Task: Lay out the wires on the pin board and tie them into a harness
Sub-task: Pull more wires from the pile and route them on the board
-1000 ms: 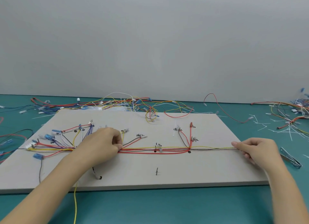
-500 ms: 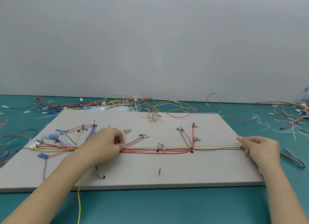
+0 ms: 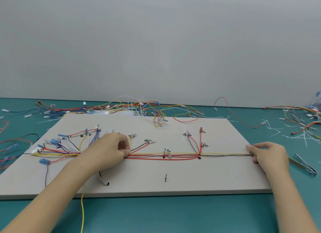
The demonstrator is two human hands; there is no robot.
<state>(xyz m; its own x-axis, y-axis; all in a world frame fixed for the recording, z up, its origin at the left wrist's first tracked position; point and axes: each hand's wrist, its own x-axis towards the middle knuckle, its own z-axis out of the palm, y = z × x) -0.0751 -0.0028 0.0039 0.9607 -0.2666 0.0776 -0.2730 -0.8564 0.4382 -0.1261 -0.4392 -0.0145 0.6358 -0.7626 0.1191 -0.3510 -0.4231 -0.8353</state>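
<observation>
I find the board (image 3: 139, 180) flat on the surface (image 3: 173, 215). The wires (image 3: 173, 155) lie along it, long axis left to right. Left hand (image 3: 107, 151) pinches the bundle mid-run; right hand (image 3: 269, 154) pinches its right end. Step in hand, I judge: straightening the trunk. Next: tying near the pin (image 3: 199, 157).

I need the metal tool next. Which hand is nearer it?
Right. The right hand lies just left of the tool; the left hand is across the board.
</observation>
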